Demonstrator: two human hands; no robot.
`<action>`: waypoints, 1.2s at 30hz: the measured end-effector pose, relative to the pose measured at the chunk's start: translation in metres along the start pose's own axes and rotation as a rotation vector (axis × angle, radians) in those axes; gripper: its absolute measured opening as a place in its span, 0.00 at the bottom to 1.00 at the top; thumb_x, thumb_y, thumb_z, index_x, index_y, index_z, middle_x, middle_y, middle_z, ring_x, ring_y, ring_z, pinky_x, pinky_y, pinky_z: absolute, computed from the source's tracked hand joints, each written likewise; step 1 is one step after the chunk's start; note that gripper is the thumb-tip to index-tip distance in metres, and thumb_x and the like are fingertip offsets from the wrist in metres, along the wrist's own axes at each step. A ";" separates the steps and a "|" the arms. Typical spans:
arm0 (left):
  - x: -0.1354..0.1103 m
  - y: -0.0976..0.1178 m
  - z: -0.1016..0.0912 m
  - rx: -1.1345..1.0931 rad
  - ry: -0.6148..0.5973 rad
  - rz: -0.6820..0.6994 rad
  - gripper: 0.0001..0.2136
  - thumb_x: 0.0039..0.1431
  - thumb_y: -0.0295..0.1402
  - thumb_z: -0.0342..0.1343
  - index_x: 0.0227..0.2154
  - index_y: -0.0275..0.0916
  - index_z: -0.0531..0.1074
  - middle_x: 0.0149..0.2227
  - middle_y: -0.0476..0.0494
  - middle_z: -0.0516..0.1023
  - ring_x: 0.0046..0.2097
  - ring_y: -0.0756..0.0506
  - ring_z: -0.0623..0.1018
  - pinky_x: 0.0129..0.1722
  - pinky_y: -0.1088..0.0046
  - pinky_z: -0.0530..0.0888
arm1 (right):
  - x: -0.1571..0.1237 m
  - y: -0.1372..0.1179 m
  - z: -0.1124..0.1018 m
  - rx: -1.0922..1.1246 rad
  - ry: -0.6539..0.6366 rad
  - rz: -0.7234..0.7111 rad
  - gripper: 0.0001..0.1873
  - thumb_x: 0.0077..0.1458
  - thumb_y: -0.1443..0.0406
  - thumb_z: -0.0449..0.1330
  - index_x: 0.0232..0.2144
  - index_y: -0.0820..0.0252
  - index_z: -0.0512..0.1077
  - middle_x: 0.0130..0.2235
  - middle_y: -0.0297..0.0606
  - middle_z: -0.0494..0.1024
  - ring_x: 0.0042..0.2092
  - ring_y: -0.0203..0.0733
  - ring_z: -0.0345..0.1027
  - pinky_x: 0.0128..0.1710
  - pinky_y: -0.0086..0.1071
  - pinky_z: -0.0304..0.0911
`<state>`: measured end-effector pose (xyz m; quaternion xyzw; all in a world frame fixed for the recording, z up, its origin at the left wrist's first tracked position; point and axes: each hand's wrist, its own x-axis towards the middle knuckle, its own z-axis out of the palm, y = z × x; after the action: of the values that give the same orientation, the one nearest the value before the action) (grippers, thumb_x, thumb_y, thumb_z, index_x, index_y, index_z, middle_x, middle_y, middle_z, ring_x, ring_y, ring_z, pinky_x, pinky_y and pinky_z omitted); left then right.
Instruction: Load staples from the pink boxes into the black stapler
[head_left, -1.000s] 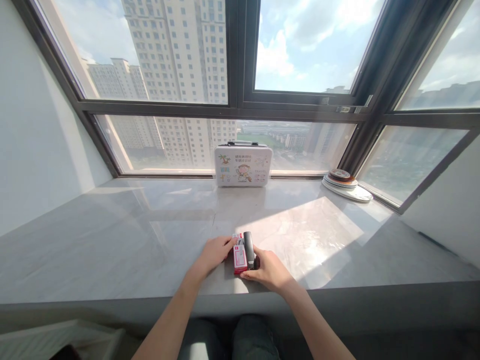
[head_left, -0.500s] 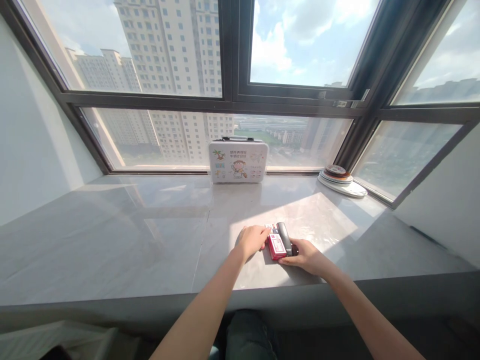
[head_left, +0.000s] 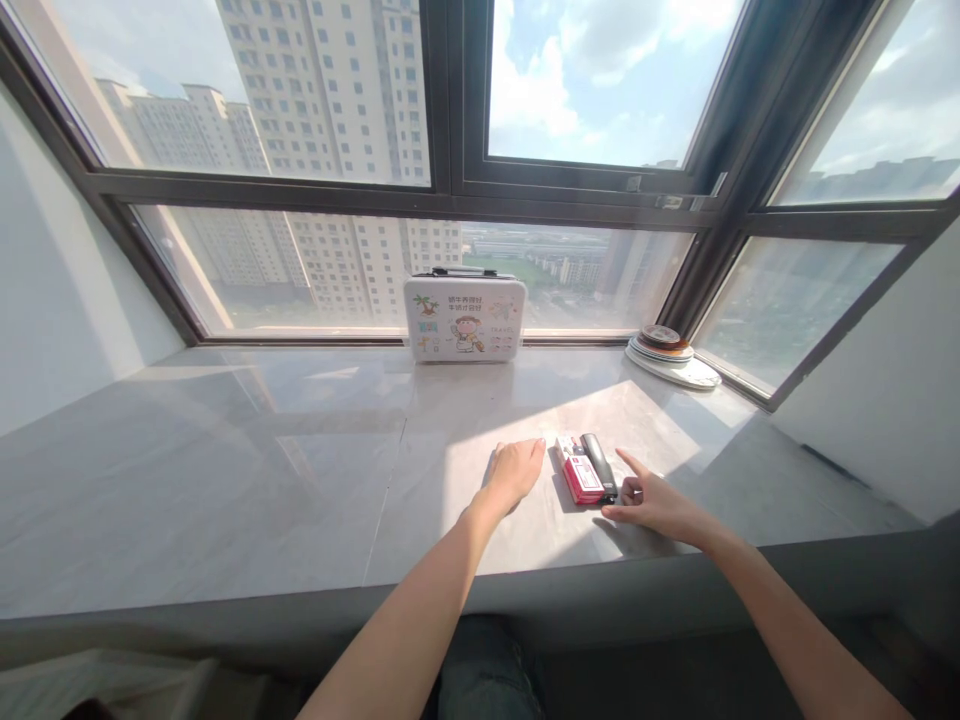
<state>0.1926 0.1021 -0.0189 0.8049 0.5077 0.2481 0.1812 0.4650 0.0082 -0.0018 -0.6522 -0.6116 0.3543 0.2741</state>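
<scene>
Head view: left hand [head_left: 516, 470], fingers unclear, and spread right hand [head_left: 654, 503] released the box [head_left: 584, 477].

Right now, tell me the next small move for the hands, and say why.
I'd probably draw the right hand back a little: it is spread open, gripping nothing, and the red-and-white box and black object lie side by side on the ledge. The left hand is apart from the box too.

Right of centre, the red-and-white box [head_left: 582, 477] looks like printed card, the black tool [head_left: 599, 464] like smooth plastic. The marbled sill [head_left: 285, 510] looks glossy.
</scene>
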 end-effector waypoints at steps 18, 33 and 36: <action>-0.096 -0.147 -0.087 0.477 0.148 -0.144 0.28 0.71 0.42 0.42 0.70 0.39 0.58 0.73 0.36 0.55 0.74 0.35 0.53 0.71 0.48 0.48 | 0.015 -0.108 0.172 -0.569 0.080 -0.414 0.32 0.71 0.50 0.51 0.73 0.48 0.56 0.74 0.33 0.52 0.75 0.54 0.36 0.72 0.52 0.31; -0.095 -0.118 -0.065 0.566 0.092 -0.128 0.34 0.70 0.57 0.39 0.73 0.45 0.53 0.75 0.41 0.50 0.75 0.32 0.48 0.71 0.44 0.46 | 0.024 -0.107 0.191 -0.744 0.230 -0.377 0.33 0.73 0.47 0.41 0.73 0.48 0.53 0.75 0.35 0.48 0.75 0.59 0.33 0.70 0.58 0.31; -0.094 -0.120 -0.063 0.561 0.106 -0.129 0.35 0.70 0.57 0.39 0.73 0.45 0.54 0.75 0.40 0.50 0.75 0.32 0.48 0.71 0.45 0.46 | 0.024 -0.107 0.191 -0.746 0.233 -0.370 0.33 0.73 0.46 0.42 0.73 0.48 0.53 0.75 0.35 0.48 0.75 0.60 0.34 0.70 0.57 0.32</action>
<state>0.0345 0.0698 -0.0533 0.7757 0.6152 0.1276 -0.0598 0.2477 0.0282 -0.0347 -0.6214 -0.7695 -0.0222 0.1456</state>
